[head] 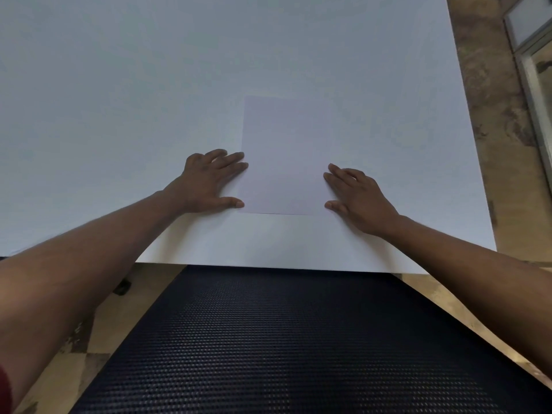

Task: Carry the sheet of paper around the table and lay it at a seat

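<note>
Sheet of paper (285,155) flat on table (119,85), long axis 12 to 6; left hand (209,180) at 9, right hand (355,195) at 3; both flat-fingered, touching edges, gripping nothing; equally near.

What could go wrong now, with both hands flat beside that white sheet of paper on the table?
The thin white sheet of paper lies flat on the smooth white table, with the left hand and right hand touching its side edges. A careless lift of the hands might drag it askew. It sits fairly close to the table's near edge, above the black mesh chair, so a nudge toward the person could slide it off.
</note>
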Demonstrator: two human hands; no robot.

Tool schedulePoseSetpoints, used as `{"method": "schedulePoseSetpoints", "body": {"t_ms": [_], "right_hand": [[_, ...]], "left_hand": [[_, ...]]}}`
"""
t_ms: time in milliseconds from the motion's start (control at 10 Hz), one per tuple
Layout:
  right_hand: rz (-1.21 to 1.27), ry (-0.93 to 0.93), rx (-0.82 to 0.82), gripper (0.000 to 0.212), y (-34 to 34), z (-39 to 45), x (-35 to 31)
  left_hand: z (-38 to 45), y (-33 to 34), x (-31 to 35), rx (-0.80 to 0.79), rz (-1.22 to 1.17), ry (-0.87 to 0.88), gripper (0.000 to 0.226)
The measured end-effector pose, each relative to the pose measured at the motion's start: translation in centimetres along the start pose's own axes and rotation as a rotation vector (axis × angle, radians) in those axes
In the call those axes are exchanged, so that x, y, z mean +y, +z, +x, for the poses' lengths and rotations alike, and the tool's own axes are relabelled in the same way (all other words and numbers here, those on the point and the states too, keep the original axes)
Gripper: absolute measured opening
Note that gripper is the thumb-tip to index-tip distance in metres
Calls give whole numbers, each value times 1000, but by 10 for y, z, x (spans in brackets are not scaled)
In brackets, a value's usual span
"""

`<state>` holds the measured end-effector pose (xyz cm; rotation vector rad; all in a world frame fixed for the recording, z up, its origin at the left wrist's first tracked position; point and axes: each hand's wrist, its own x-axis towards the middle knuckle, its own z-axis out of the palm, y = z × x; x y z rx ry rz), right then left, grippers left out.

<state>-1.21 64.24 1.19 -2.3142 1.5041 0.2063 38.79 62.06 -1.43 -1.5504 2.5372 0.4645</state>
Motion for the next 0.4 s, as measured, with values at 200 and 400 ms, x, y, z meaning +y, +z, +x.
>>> {"method": "schedulePoseSetpoints", "body": {"t_ms": [200,400], "right_hand": [[121,27,1,78,2,-1,3],[494,104,249,58,-21,-15,5]], "left_hand": [[-1,-4,3,-12,-27,-25,106],[-9,-19,6,106,-219,-59,89]]}}
